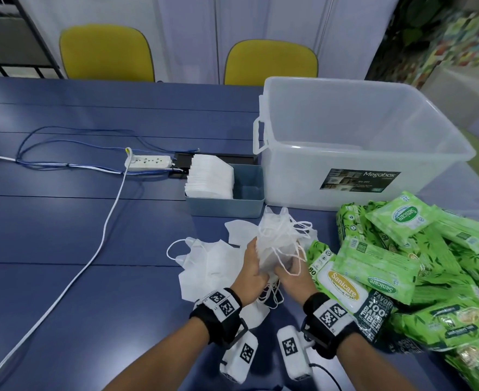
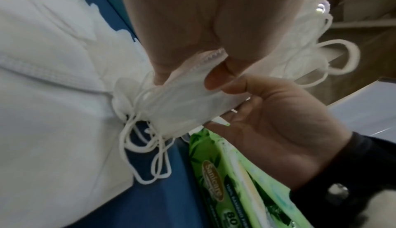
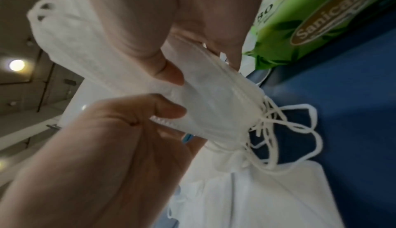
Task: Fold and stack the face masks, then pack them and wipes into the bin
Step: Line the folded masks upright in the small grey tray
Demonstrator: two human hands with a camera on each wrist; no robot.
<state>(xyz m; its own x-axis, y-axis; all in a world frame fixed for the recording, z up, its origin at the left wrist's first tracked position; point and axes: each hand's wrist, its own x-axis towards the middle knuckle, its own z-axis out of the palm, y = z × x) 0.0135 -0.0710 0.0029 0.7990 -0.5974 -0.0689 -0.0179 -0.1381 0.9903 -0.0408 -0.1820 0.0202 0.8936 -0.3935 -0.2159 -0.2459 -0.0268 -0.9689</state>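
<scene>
Both hands hold one bundle of folded white face masks (image 1: 276, 244) upright above the table, its ear loops dangling. My left hand (image 1: 251, 273) grips the bundle's left side and my right hand (image 1: 290, 279) grips its lower right. The left wrist view shows the thumb pinching the bundle (image 2: 182, 106) against the fingers. In the right wrist view both thumbs press on the same bundle (image 3: 214, 104). Loose unfolded masks (image 1: 204, 263) lie under and left of the hands. A heap of green wipes packs (image 1: 402, 263) sits to the right. The clear bin (image 1: 402, 153) stands behind them.
A small blue-grey tray (image 1: 249, 206) left of the bin holds a row of folded masks (image 1: 210, 176). A white power strip (image 1: 148, 161) and cables (image 1: 97, 249) cross the blue table on the left. Two yellow chairs (image 1: 105, 52) stand beyond the far edge.
</scene>
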